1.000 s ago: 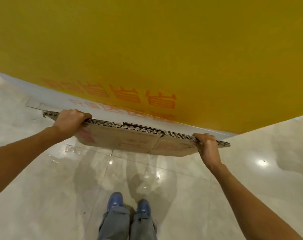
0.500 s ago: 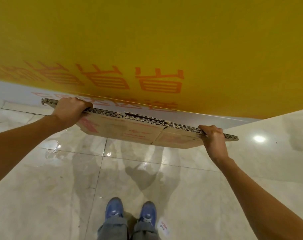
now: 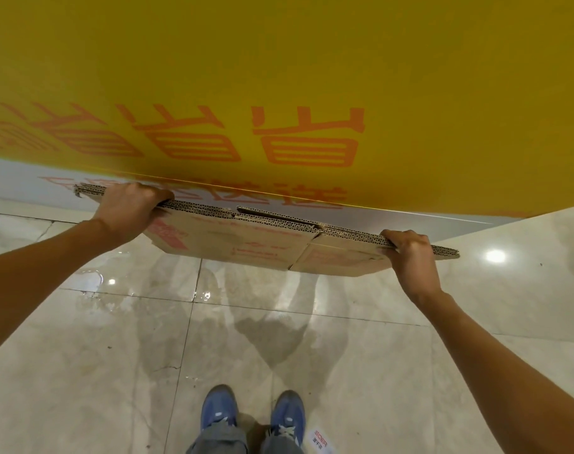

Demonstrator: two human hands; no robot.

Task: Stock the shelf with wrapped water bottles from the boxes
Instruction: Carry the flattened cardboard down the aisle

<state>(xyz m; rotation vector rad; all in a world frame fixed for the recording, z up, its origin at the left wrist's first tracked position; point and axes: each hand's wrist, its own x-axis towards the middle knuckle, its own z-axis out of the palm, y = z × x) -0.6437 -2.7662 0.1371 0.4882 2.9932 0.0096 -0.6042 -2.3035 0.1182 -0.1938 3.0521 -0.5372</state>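
A flattened brown cardboard box [image 3: 246, 240] with red print hangs edge-up in front of me, its corrugated top edge facing the camera. My left hand [image 3: 128, 208] grips that top edge near the left end, fingers curled over it. My right hand [image 3: 410, 253] grips the same edge near the right end. The box is held above the floor, close to a yellow wall. No water bottles or shelf are in view.
A yellow panel [image 3: 312, 77] with large orange characters fills the upper view, with a pale grey strip [image 3: 10, 178] below it. Glossy marble floor tiles [image 3: 115, 371] lie underfoot. My blue shoes [image 3: 220, 407] stand at the bottom, beside a small paper label [image 3: 320, 442].
The view has come closer to the yellow panel, whose orange characters now show larger. Both hands keep their grip on the flattened box, which stays level in front of me.
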